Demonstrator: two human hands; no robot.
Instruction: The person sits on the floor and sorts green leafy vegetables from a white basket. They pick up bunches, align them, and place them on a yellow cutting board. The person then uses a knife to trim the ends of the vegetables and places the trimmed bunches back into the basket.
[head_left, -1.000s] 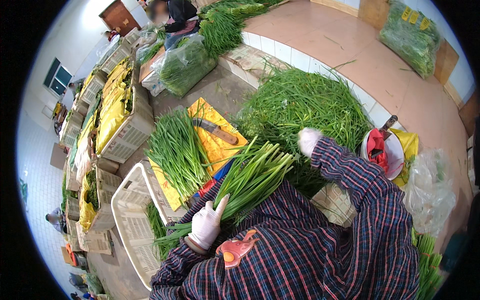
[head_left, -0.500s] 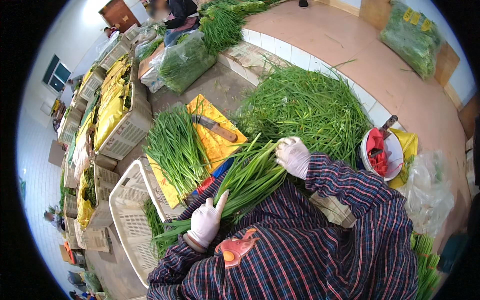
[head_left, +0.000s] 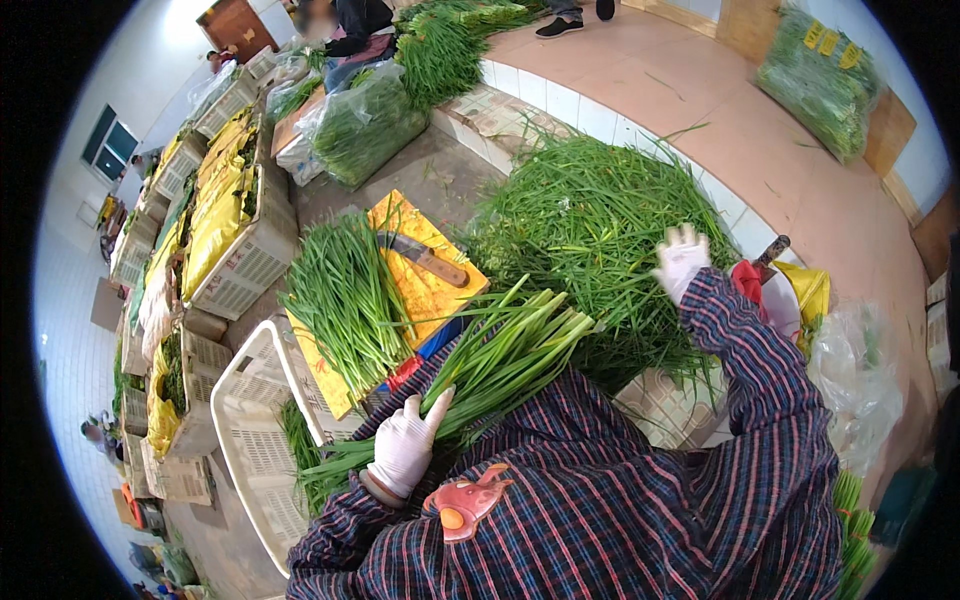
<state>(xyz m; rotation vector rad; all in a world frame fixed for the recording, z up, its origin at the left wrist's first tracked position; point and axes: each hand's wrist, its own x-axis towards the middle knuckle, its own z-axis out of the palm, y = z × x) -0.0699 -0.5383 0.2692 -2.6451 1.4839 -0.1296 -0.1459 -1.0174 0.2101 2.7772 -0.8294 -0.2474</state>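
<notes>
My gloved left hand (head_left: 403, 450) is closed around the leafy part of a bunch of garlic chives (head_left: 520, 350), its index finger stretched along the leaves. The bunch lies slantwise across my lap, pale stem ends to the right. Over the right side of a large heap of loose garlic chives (head_left: 590, 210), my gloved right hand (head_left: 684, 260) is spread with nothing visible in it. A neater bundle of chives (head_left: 345, 290) rests on a yellow board (head_left: 400, 290) in front of me. Beside that bundle, a knife with a wooden handle (head_left: 425, 257) lies on the board.
At my left stands a white plastic crate (head_left: 225, 400) holding some chives. To the right is a white bucket (head_left: 785, 305) with red cloth, near a clear plastic bag (head_left: 855, 360). Stacked crates (head_left: 250, 255) line the left; a bagged bundle (head_left: 370, 130) sits ahead, near a seated person.
My right hand has let go of the bunch's stem ends and moved right and away from me, over the heap, opening its fingers. At the back, a person's feet have stepped into view.
</notes>
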